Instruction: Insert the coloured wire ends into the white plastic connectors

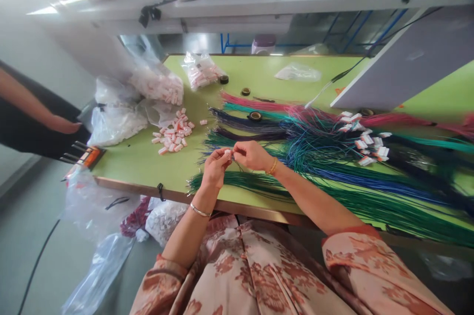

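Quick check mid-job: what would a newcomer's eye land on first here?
Probably the long pink, teal, blue and green wires sweeping across the right of the green table. Next, the loose heap of white-and-orange connectors left of centre. Between them, the left hand and right hand meet at a small pale piece.

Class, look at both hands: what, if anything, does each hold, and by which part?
The left hand seems to pinch a white connector; which part is too small to tell. The right hand is close beside it; what it holds cannot be told.
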`<state>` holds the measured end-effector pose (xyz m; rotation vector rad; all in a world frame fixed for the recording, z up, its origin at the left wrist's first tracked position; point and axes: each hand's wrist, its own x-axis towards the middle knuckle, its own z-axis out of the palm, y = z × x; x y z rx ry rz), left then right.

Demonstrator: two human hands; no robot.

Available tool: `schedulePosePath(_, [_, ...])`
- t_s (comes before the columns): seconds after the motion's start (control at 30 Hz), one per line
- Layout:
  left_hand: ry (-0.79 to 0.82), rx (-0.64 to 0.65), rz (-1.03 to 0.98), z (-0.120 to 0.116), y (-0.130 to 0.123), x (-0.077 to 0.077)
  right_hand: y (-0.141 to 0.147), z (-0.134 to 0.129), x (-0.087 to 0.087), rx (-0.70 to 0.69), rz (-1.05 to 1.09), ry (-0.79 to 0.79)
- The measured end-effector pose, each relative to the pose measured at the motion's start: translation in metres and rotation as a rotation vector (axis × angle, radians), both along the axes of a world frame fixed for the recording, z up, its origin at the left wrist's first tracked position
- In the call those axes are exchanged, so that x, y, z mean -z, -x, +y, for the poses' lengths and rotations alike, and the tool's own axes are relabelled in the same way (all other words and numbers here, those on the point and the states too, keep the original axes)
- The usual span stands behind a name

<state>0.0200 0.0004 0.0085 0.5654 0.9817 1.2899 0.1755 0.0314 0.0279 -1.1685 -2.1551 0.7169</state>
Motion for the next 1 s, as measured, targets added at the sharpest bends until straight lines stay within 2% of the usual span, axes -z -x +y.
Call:
schedulePosePath(0.07, [0.007,-0.002,-0.015,0.003,0.004,0.003,-0.006,0.026,-0.004,0.005,0.02,0.007])
schedulePosePath(0.1, [0.01,-0.001,-0.021,0.005,0.005,0.004,-0.007,0.04,-0.005,0.055,0.002,-0.01])
schedulePosePath(0.17, [0.019,0.006,-0.032,0.007,0.007,0.006,-0.003,0.07,-0.005,0.152,-0.126,-0.033])
schedulePosePath(0.23, [0.029,0.008,-0.042,0.008,0.007,0.008,0.008,0.095,-0.001,0.192,-0.273,-0.04])
schedulePosePath(0.4, [0.062,0.003,-0.045,0.006,0.007,0.013,0.038,0.128,0.016,0.268,-0.52,0.002])
schedulePosePath(0.57, [0.075,0.002,-0.044,0.005,0.009,0.018,0.047,0.136,0.023,0.223,-0.631,-0.004])
schedulePosePath(0.67, [0.07,0.007,-0.053,0.005,0.008,0.018,0.043,0.137,0.02,0.243,-0.571,-0.007])
schedulePosePath(0.8, [0.07,0.009,-0.061,0.005,0.007,0.015,0.036,0.129,0.008,0.266,-0.346,-0.049])
schedulePosePath(0.9, [0.066,0.011,-0.07,0.006,0.007,0.012,0.028,0.112,0.001,0.173,-0.083,-0.063])
schedulePosePath(1.0, [0.058,0.013,-0.123,0.008,0.006,0.008,0.018,0.087,-0.003,0.091,0.169,-0.01])
